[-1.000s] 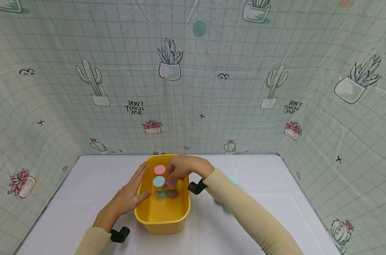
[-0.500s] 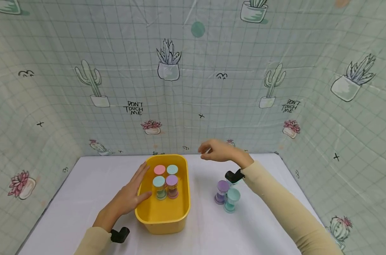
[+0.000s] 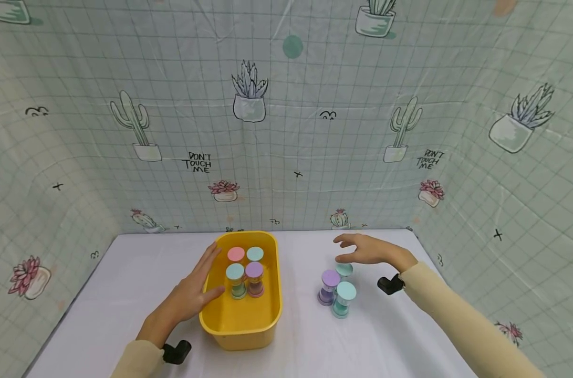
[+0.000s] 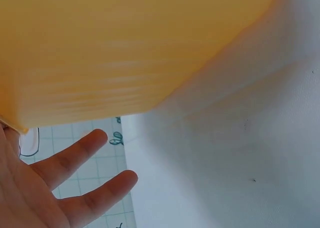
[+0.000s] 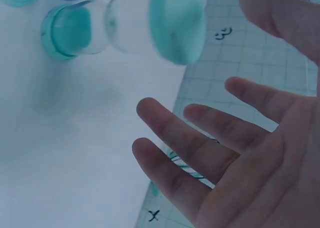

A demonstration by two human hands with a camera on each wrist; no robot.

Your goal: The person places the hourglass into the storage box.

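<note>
Head view: the right hand, fingers spread and thumb apart, holds nothing beside the far teal-capped plastic sand timer – the right wrist view shows a gap between them. The left hand lies along the left rim of a yellow, round-cornered plastic bin, fingers straight, thumb reaching over the rim.

The far timer stands upright on the right of the scene, clustered with a purple-capped sand timer to its near left and a near teal-capped sand timer. A low or sideways brush of the fingers could tip the far one into its neighbours, their stance being so close and narrow. Pressure from the left thumb might also slide or tilt the bin, toppling the four upright sand timers inside: pink and pale-blue caps at the far side, light-blue and purple nearer.

The timers have flat, round, matte caps and clear, waisted bodies; the bin wall looks smooth – faintly glossy. Beneath is a white, lightly creased cloth; beyond hangs a wrinkled grid-printed backdrop.
</note>
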